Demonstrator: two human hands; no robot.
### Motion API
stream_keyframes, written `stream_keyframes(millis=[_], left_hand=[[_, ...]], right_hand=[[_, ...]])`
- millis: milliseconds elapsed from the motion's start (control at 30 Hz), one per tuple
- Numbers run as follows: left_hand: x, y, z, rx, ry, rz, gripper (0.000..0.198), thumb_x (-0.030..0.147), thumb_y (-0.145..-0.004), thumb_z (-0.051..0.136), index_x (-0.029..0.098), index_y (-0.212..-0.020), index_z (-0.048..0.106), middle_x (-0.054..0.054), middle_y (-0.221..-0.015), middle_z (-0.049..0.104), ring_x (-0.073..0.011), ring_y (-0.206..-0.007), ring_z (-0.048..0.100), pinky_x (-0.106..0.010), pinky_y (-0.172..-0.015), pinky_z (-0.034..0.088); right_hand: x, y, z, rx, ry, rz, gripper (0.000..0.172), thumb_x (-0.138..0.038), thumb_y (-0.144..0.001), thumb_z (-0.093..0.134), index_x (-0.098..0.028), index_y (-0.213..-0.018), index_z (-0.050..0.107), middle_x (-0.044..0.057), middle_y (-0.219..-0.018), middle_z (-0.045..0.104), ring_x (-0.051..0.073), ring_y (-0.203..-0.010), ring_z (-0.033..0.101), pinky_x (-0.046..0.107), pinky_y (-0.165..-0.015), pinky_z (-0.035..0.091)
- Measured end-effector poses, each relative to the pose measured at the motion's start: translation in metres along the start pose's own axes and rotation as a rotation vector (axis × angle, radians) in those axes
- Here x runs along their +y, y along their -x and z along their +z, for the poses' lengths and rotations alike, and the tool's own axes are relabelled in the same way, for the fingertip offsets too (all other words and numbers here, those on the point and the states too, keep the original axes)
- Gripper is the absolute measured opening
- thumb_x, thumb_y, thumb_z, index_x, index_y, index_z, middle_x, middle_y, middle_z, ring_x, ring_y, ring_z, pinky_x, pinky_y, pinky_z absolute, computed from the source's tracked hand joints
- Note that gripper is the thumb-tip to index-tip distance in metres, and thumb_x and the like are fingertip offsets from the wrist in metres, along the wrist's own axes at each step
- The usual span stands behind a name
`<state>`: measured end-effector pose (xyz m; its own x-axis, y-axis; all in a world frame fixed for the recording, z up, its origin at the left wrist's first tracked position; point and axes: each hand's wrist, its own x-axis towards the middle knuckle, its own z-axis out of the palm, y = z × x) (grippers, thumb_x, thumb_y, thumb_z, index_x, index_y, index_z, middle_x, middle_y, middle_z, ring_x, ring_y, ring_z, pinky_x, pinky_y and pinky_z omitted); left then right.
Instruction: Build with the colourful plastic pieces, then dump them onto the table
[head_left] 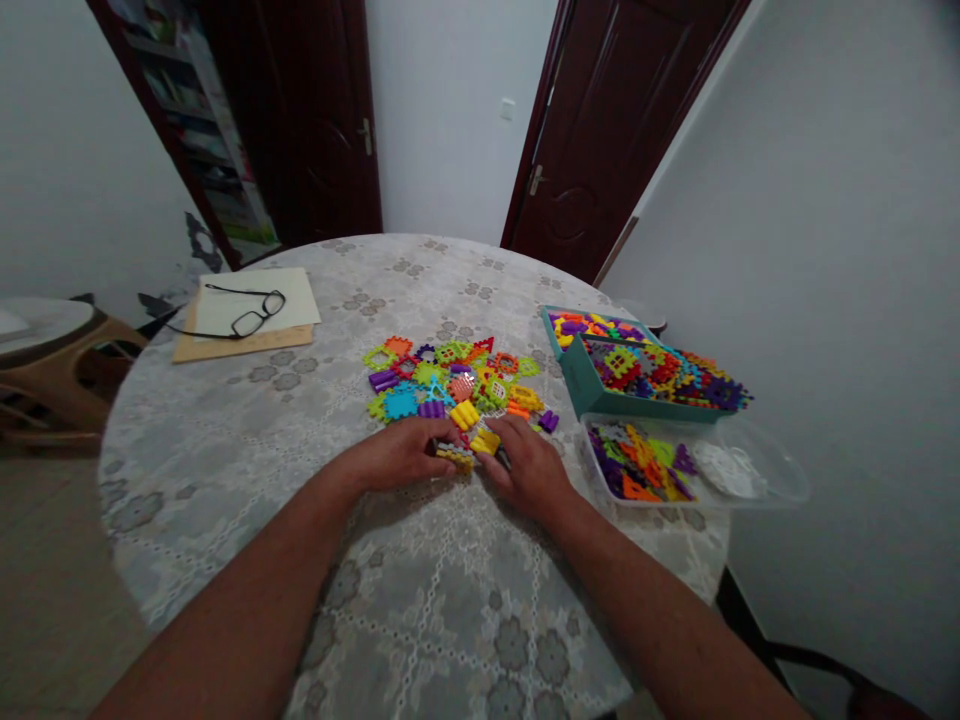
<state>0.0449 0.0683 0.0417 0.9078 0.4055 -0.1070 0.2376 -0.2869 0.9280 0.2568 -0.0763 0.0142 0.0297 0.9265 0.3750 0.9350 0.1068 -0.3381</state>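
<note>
My left hand (405, 452) is closed, thumb and fingers around a small stack of toothed plastic building pieces (455, 460), grey above yellow. Close to its right, my right hand (531, 465) pinches a yellow ribbed plastic connector (485, 441). Another yellow connector (465, 414) lies just beyond both hands, at the near side of a loose pile. Among the pile are a blue toothed square (401, 401), a purple connector (383, 380), a green window-shaped piece (452, 352) and an orange ring piece (506, 363). Fingers partly cover the held pieces.
On the right stand a teal box (600, 393) heaped with toothed pieces, its lid (550, 325) holding connectors, and a clear plastic tub (645, 503) of more pieces. Glasses (249, 321) rest on papers (300, 300) at the left. A patterned cloth (405, 600) covers the round table.
</note>
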Motion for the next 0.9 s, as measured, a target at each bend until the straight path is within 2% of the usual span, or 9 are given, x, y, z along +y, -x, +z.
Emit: stream_keyframes(millis=[67, 133, 200, 267, 333, 400, 567, 733, 900], left_hand=[[0.000, 0.000, -0.001, -0.011, -0.075, 0.017, 0.028, 0.037, -0.083, 0.079, 0.023, -0.108, 0.078, -0.004, -0.104, 0.077, -0.0226, -0.096, 0.064, -0.031, -0.087, 0.047], [-0.001, -0.001, -0.001, -0.008, -0.116, 0.014, 0.028, 0.037, -0.084, 0.077, 0.023, -0.109, 0.079, -0.003, -0.100, 0.077, -0.0218, -0.093, 0.063, -0.029, -0.085, 0.046], [-0.002, -0.001, -0.001, 0.002, -0.133, 0.000, 0.029, 0.036, -0.084, 0.077, 0.024, -0.109, 0.079, -0.002, -0.093, 0.075, -0.0206, -0.088, 0.062, -0.029, -0.081, 0.045], [-0.002, -0.002, -0.001, 0.008, -0.152, -0.013, 0.028, 0.036, -0.083, 0.077, 0.024, -0.109, 0.079, 0.000, -0.089, 0.074, -0.0196, -0.083, 0.060, -0.028, -0.078, 0.043], [-0.003, -0.002, 0.000, 0.012, -0.168, -0.012, 0.028, 0.036, -0.083, 0.077, 0.025, -0.109, 0.079, 0.000, -0.089, 0.074, -0.0193, -0.082, 0.060, -0.028, -0.077, 0.043], [-0.003, -0.003, 0.000, 0.016, -0.176, -0.007, 0.028, 0.036, -0.084, 0.077, 0.025, -0.109, 0.079, -0.001, -0.090, 0.074, -0.0196, -0.081, 0.060, -0.028, -0.077, 0.043], [-0.006, -0.003, -0.001, 0.028, -0.149, 0.023, 0.030, 0.034, -0.082, 0.079, 0.022, -0.110, 0.079, -0.005, -0.098, 0.076, -0.0225, -0.087, 0.064, -0.031, -0.081, 0.046], [-0.008, -0.004, -0.002, -0.010, -0.161, 0.016, 0.035, 0.036, -0.085, 0.075, 0.022, -0.117, 0.077, -0.005, -0.100, 0.077, -0.0222, -0.089, 0.065, -0.029, -0.078, 0.045], [-0.008, -0.003, -0.002, 0.007, -0.158, 0.036, 0.033, 0.036, -0.083, 0.077, 0.022, -0.113, 0.078, -0.005, -0.101, 0.078, -0.0224, -0.090, 0.064, -0.029, -0.078, 0.045]], right_hand=[[-0.006, 0.000, 0.003, -0.086, 0.043, 0.014, 0.043, -0.033, -0.100, 0.065, -0.021, -0.141, 0.062, 0.014, -0.130, 0.066, 0.029, -0.117, 0.066, 0.043, -0.100, 0.059], [-0.010, 0.000, 0.005, -0.111, 0.054, 0.033, 0.048, -0.030, -0.098, 0.065, -0.022, -0.145, 0.059, 0.013, -0.129, 0.064, 0.027, -0.110, 0.067, 0.040, -0.094, 0.059], [-0.008, 0.001, 0.004, -0.065, 0.030, 0.037, 0.050, -0.026, -0.096, 0.063, -0.022, -0.146, 0.057, 0.014, -0.128, 0.061, 0.026, -0.108, 0.066, 0.039, -0.092, 0.059], [-0.001, 0.000, 0.002, 0.028, 0.023, 0.058, 0.045, -0.022, -0.093, 0.062, -0.020, -0.138, 0.059, 0.014, -0.125, 0.060, 0.027, -0.110, 0.064, 0.039, -0.093, 0.058], [0.011, -0.002, -0.003, 0.132, 0.071, 0.132, 0.037, -0.019, -0.092, 0.058, -0.019, -0.128, 0.060, 0.014, -0.120, 0.061, 0.028, -0.111, 0.063, 0.039, -0.093, 0.057], [0.023, -0.005, -0.007, 0.177, 0.154, 0.216, 0.031, -0.019, -0.093, 0.054, -0.018, -0.124, 0.058, 0.013, -0.114, 0.063, 0.028, -0.107, 0.063, 0.039, -0.092, 0.056], [0.038, -0.010, -0.010, 0.090, 0.359, 0.296, 0.017, -0.018, -0.097, 0.054, -0.017, -0.112, 0.062, 0.014, -0.110, 0.065, 0.027, -0.104, 0.064, 0.035, -0.086, 0.054], [0.040, -0.011, -0.002, 0.121, 0.444, 0.326, 0.017, -0.020, -0.096, 0.059, -0.017, -0.113, 0.063, 0.020, -0.121, 0.064, 0.028, -0.104, 0.066, 0.034, -0.078, 0.055], [0.045, -0.012, 0.000, 0.099, 0.471, 0.345, 0.018, -0.020, -0.097, 0.058, -0.015, -0.112, 0.064, 0.016, -0.100, 0.067, 0.026, -0.087, 0.066, 0.033, -0.071, 0.054]])
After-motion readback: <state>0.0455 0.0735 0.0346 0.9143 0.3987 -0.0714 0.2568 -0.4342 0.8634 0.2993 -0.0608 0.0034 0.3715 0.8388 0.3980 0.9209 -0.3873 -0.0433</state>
